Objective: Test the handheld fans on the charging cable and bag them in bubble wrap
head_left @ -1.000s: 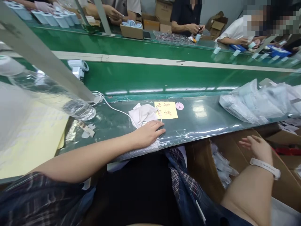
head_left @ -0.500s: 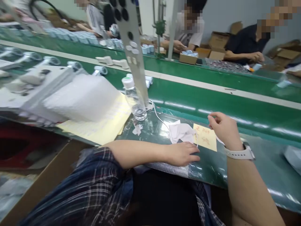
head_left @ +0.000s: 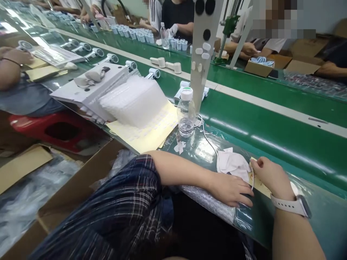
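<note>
Fingertips of the right hand (head_left: pixel 272 177) pinch the thin white cord (head_left: pixel 252 175) over the yellow paper note (head_left: pixel 260 184), best drawn gently, while the left hand (head_left: pixel 230 189) lies flat, fingers together, beside the crumpled white cloth (head_left: pixel 233 164)

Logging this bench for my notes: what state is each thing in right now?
Water bottle: upright, capped, nearly empty.
White cloth: crumpled, lying flat.
Yellow note: flat, partly covered by right hand.
White cable: loose, pinched by right fingers.
Left hand: palm down, empty.

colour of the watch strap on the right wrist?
White. The smooth watch strap on the right hand's wrist shows best in the head view.
</note>
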Available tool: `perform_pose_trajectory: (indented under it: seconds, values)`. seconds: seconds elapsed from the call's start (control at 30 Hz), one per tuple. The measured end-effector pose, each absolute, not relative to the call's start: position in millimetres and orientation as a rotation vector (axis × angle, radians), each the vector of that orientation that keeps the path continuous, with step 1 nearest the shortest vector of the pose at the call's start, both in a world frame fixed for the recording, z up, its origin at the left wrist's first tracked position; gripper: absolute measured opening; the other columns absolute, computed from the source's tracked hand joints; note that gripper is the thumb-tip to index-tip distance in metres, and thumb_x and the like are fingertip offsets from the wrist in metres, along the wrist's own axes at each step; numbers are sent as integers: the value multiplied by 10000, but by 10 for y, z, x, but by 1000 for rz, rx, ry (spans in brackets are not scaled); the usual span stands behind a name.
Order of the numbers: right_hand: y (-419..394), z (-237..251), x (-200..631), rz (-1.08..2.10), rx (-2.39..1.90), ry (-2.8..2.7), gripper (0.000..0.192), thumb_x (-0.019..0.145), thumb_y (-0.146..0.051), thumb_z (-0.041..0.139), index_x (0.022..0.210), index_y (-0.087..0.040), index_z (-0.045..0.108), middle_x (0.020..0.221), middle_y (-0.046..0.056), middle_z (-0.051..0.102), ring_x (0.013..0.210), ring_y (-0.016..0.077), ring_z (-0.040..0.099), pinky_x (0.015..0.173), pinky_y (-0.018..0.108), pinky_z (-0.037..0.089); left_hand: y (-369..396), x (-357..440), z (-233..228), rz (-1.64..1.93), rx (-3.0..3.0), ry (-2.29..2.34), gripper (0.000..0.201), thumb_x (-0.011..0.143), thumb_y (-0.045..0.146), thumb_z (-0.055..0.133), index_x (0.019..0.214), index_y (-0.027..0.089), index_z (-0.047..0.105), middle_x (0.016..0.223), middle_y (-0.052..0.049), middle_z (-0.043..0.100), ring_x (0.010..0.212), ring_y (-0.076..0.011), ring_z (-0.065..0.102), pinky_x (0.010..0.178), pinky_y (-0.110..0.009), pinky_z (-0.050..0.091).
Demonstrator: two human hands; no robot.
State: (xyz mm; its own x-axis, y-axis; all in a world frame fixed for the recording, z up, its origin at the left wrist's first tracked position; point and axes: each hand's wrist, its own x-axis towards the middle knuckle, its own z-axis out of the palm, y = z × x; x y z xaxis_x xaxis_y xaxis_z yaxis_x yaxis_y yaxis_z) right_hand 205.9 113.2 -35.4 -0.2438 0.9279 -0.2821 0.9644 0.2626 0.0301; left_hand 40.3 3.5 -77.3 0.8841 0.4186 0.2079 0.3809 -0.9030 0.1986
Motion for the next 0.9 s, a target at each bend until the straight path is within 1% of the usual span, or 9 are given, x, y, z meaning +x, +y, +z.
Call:
perform_pose_trajectory:
  seconds: [0.07,0.13,0.23,0.3,0.43,0.53,0.77,0.9]
  values:
    - [1080,-345,2034,-168,1705,2295,296,1047,-394,488,876,-207,641,797,89,753,762,266,722,596,308,395,30,401,-741,303,2889,625,403,1042,313,529,1368,191,731,1458,-117,671,1381,-253,616,1197,-335,478]
    - [1006,-334,1988,-99,1676,2302,237,1032,-315,486,962,-173,663,871,138,770,839,296,753,607,319,393,19,399,-711,247,2876,633,423,1050,314,513,1404,179,702,1506,-129,637,1418,-259,587,1219,-340,453]
    - [902,-313,1901,-13,1671,2301,265,1039,-237,438,1091,-102,660,962,218,772,919,329,779,635,327,419,3,400,-696,227,2865,685,450,1037,312,537,1431,133,659,1555,-188,578,1413,-295,581,1204,-369,462]
    - [854,-309,1839,22,1673,2301,281,1047,-205,411,1136,-74,642,1005,246,767,958,337,787,657,328,447,0,400,-711,253,2864,710,447,1021,302,559,1410,103,655,1530,-220,580,1371,-322,597,1181,-397,476]
    - [795,-326,1724,53,1650,2329,287,1053,-147,370,1175,-70,618,1105,246,756,1044,324,782,707,326,488,8,397,-764,303,2853,701,395,1015,307,571,1337,103,676,1390,-213,648,1268,-340,627,1115,-438,511]
    - [761,-332,1673,64,1634,2348,303,1058,-134,345,1187,-71,612,1138,247,746,1073,321,775,723,328,502,12,388,-791,319,2850,692,393,1016,320,580,1330,101,672,1326,-203,665,1237,-341,627,1088,-443,517]
    - [755,-349,1680,70,1620,2369,298,1058,-131,343,1185,-69,606,1119,249,745,1054,320,776,718,323,496,20,364,-791,311,2837,678,415,1034,337,566,1365,101,651,1362,-210,642,1273,-349,605,1115,-452,493]
    - [781,-386,1698,79,1613,2377,286,1062,-151,352,1176,-74,603,1106,248,744,1034,310,777,683,311,471,23,368,-768,267,2829,686,414,1029,335,584,1373,112,644,1383,-199,635,1297,-335,593,1127,-436,487]
